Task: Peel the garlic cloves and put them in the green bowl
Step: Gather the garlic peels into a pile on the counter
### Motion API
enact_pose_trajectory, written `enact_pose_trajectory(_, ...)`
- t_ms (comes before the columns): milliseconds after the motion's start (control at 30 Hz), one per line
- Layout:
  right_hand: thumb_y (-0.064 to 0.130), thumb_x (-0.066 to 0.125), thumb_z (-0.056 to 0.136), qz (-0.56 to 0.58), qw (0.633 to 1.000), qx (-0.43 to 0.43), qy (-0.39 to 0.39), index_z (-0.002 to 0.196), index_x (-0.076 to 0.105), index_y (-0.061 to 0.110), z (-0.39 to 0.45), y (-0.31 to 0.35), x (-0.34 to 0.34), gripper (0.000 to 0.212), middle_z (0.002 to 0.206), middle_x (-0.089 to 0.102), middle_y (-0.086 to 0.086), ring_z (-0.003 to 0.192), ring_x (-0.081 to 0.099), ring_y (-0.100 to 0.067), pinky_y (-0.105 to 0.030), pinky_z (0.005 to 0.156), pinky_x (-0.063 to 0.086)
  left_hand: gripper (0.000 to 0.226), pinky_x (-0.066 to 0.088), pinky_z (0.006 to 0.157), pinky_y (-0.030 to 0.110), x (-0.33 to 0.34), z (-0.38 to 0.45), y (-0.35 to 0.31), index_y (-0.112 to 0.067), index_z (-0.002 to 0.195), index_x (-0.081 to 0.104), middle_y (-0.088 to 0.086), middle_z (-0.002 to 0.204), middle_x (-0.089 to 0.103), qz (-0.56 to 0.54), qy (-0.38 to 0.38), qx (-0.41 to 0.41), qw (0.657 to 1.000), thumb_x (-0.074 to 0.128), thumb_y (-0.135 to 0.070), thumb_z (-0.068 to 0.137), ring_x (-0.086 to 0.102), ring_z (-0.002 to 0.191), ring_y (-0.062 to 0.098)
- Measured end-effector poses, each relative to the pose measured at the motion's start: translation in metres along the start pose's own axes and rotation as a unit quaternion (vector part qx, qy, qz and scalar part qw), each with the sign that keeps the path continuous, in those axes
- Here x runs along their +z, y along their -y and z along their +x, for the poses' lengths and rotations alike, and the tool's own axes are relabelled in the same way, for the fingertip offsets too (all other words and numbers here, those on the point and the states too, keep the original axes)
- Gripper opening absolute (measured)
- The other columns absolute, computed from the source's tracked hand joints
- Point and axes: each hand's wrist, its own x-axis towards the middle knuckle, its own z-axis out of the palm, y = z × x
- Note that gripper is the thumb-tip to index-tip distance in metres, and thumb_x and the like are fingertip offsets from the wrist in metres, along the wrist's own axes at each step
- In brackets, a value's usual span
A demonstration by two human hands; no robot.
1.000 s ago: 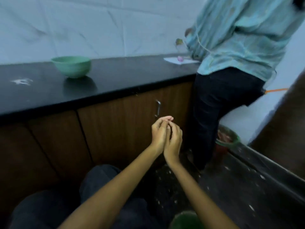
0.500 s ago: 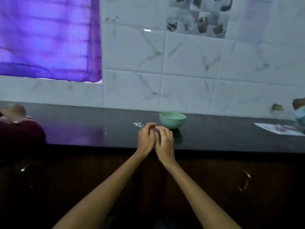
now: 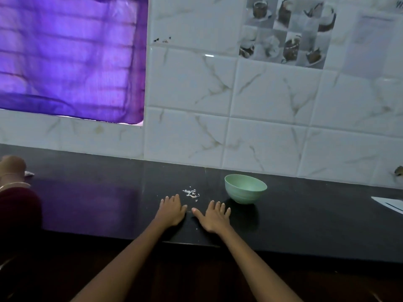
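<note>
Garlic cloves cannot be made out on the table (image 3: 305, 214); only peel scraps (image 3: 192, 193) are seen.

Both grips are laid flat, fingers straight, nothing held: left hand (image 3: 171, 211), right hand (image 3: 214, 217). Green bowl (image 3: 245, 188) stands just beyond and outward of the right (nearer) grip.

Both forearms bare, no sleeves; left hand (image 3: 172, 211) & right hand (image 3: 214, 217) seemingly w/o rings.
</note>
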Motion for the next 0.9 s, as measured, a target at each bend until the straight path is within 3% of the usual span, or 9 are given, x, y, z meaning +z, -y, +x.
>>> enact_pose_trajectory(200, 0.052, 0.014, 0.097, 0.026, 0.999, -0.021, 0.027, 0.145, 0.004, -0.005, 0.068, 0.012, 0.005, 0.076, 0.155, 0.001, -0.023, 0.145, -0.002, -0.033, -0.041, 0.118, -0.001, 0.056, 0.019, 0.113, 0.038, 0.008, 0.047, -0.001, 0.006, 0.143, 0.02, 0.021, 0.149, 0.029, -0.035, 0.005, 0.009, 0.999, 0.025, -0.031, 0.101, 0.028, 0.137, 0.03)
enact_pose_trajectory(333, 0.043, 0.012, 0.1, 0.065, 0.995, -0.046, 0.064, 0.146, 0.004, -0.003, 0.109, 0.026, 0.004, 0.066, 0.156, -0.001, -0.019, 0.145, -0.004, -0.029, -0.039, 0.119, 0.0, 0.049, 0.023, 0.109, 0.036, 0.012, 0.074, -0.002, -0.002, 0.14, 0.033, 0.019, 0.15, 0.027, -0.072, 0.003, 0.009, 0.997, 0.02, -0.03, 0.102, 0.031, 0.136, 0.03)
enact_pose_trajectory(467, 0.036, 0.022, 0.099, 0.145, 0.98, -0.109, 0.079, 0.146, 0.023, 0.013, 0.134, 0.032, -0.003, 0.053, 0.155, 0.02, -0.007, 0.144, 0.017, -0.026, -0.04, 0.117, 0.013, 0.055, 0.026, 0.111, 0.038, 0.014, 0.088, 0.001, -0.004, 0.143, 0.03, 0.014, 0.154, 0.022, -0.166, -0.01, -0.013, 0.986, 0.017, -0.037, 0.101, 0.026, 0.14, 0.03)
enact_pose_trajectory(533, 0.04, 0.029, 0.09, 0.25, 0.959, -0.11, 0.079, 0.131, 0.05, 0.028, 0.136, 0.029, -0.004, 0.047, 0.141, 0.047, 0.0, 0.132, 0.041, -0.02, -0.041, 0.113, 0.028, 0.05, 0.028, 0.109, 0.036, 0.009, 0.088, 0.003, -0.005, 0.138, 0.039, 0.015, 0.147, 0.036, -0.234, -0.027, -0.024, 0.972, 0.02, -0.034, 0.102, 0.037, 0.134, 0.029)
enact_pose_trajectory(567, 0.038, 0.033, 0.089, 0.29, 0.947, -0.118, 0.076, 0.119, 0.06, 0.029, 0.135, 0.026, -0.003, 0.042, 0.13, 0.058, 0.003, 0.122, 0.051, -0.015, -0.038, 0.108, 0.036, 0.045, 0.032, 0.106, 0.036, 0.008, 0.088, 0.005, -0.005, 0.124, 0.051, 0.016, 0.134, 0.05, -0.277, -0.035, -0.027, 0.96, 0.022, -0.032, 0.102, 0.046, 0.124, 0.027)
enact_pose_trajectory(633, 0.034, 0.041, 0.087, 0.342, 0.926, -0.133, 0.087, 0.106, 0.07, 0.024, 0.125, 0.022, -0.006, 0.036, 0.114, 0.068, 0.003, 0.107, 0.061, -0.011, -0.03, 0.1, 0.045, 0.034, 0.038, 0.095, 0.035, 0.006, 0.086, 0.008, -0.011, 0.092, 0.052, 0.01, 0.105, 0.058, -0.339, -0.045, -0.033, 0.939, 0.024, -0.029, 0.101, 0.052, 0.101, 0.02)
enact_pose_trajectory(700, 0.041, 0.048, 0.073, 0.379, 0.909, -0.141, 0.101, 0.1, 0.073, 0.019, 0.108, 0.022, -0.01, 0.042, 0.106, 0.071, 0.0, 0.099, 0.065, -0.011, -0.028, 0.095, 0.048, 0.035, 0.039, 0.094, 0.033, 0.004, 0.083, 0.01, -0.016, 0.096, 0.058, 0.003, 0.102, 0.058, -0.364, -0.038, -0.033, 0.93, 0.025, -0.03, 0.101, 0.054, 0.1, 0.018)
enact_pose_trajectory(767, 0.04, 0.05, 0.064, 0.397, 0.899, -0.151, 0.107, 0.097, 0.074, 0.015, 0.093, 0.017, -0.011, 0.049, 0.103, 0.072, -0.005, 0.097, 0.066, -0.012, -0.029, 0.095, 0.049, 0.046, 0.04, 0.099, 0.034, 0.002, 0.078, 0.006, -0.008, 0.109, 0.065, 0.0, 0.109, 0.063, -0.376, -0.019, -0.029, 0.926, 0.026, -0.031, 0.1, 0.059, 0.105, 0.019)
enact_pose_trajectory(900, 0.033, 0.049, 0.066, 0.41, 0.889, -0.166, 0.117, 0.089, 0.075, 0.014, 0.067, 0.012, -0.011, 0.04, 0.099, 0.073, -0.006, 0.098, 0.067, -0.013, -0.033, 0.102, 0.044, 0.068, 0.04, 0.103, 0.037, -0.007, 0.066, 0.002, -0.009, 0.113, 0.064, 0.004, 0.111, 0.07, -0.341, 0.001, -0.017, 0.94, 0.019, -0.044, 0.078, 0.06, 0.109, 0.019)
